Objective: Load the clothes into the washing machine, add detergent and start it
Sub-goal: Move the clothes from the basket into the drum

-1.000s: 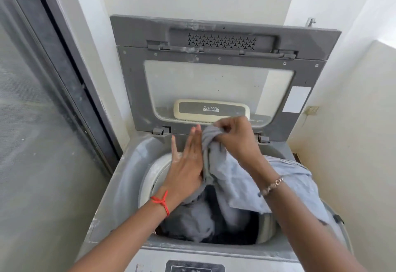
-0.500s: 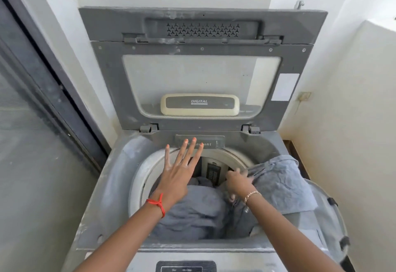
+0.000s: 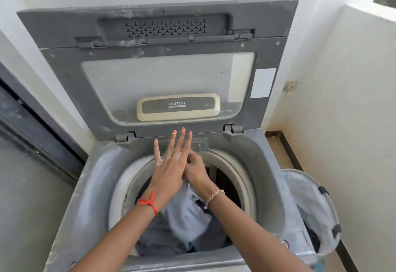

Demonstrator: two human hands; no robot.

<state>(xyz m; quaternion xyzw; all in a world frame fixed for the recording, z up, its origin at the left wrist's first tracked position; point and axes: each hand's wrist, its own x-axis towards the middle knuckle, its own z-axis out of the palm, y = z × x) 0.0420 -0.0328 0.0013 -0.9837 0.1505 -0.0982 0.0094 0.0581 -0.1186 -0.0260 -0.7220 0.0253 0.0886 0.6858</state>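
A grey top-loading washing machine [image 3: 100, 177] stands in front of me with its lid [image 3: 70, 74] raised upright. Its drum holds a heap of clothes, dark ones below. On top, a pale blue-grey cloth [image 3: 186, 213] hangs from my right hand [image 3: 196, 170], which grips its upper end over the middle of the drum. My left hand [image 3: 171, 164] hovers flat beside it, fingers straight and spread, over the drum's far rim.
A pale laundry basket [image 3: 315, 207] with dark straps stands against the machine's right side, dark cloth at its bottom. A white wall closes in on the right. A dark door frame [image 3: 32, 126] runs along the left.
The cloth that lay over the machine's right edge now hangs inside the drum. My right hand has risen with it and drawn next to my left hand.
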